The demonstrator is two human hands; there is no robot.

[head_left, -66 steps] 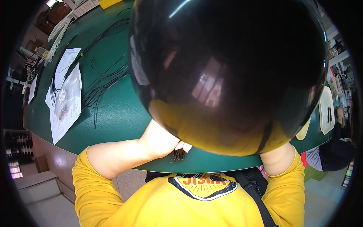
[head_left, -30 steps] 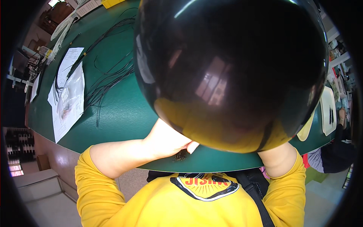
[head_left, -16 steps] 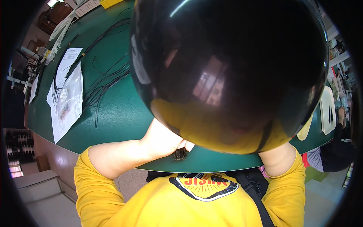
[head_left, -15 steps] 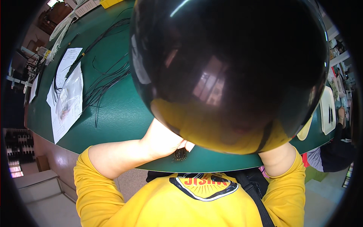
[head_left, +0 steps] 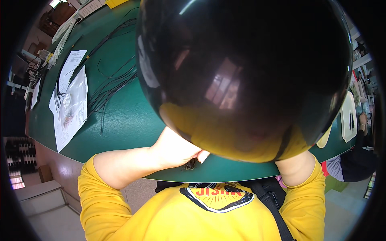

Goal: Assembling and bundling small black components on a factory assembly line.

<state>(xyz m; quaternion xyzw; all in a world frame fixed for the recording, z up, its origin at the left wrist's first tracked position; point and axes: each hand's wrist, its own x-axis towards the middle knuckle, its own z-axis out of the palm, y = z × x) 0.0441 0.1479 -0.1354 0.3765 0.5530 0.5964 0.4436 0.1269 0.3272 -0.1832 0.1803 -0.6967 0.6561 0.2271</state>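
A large glossy black dome (head_left: 249, 80) covers the middle of the head view and hides most of both hands. My left hand (head_left: 179, 150) reaches in under its lower left edge, fingers closed, with only the thumb tip and the back of the hand showing. From beneath it the ends of a bundle of black wires (head_left: 190, 164) stick out, close to the table's front edge. Behind the dome's lower right edge my right hand disappears; just the wrist and forearm (head_left: 296, 168) show, so its fingers and anything in them are hidden.
The green table (head_left: 124, 138) carries long black cables (head_left: 116, 86) at left, beside paper sheets (head_left: 60, 132) and a clear plastic bag (head_left: 72, 106). At right lies a cream tray (head_left: 348, 120) with small dark pieces, near a yellowish tray edge (head_left: 324, 138). Another person's arm (head_left: 362, 132) shows beyond.
My left thumb has shifted slightly right and now shows more plainly. A little less of the black wire bundle shows below the hand. My right forearm stays nearly where it was.
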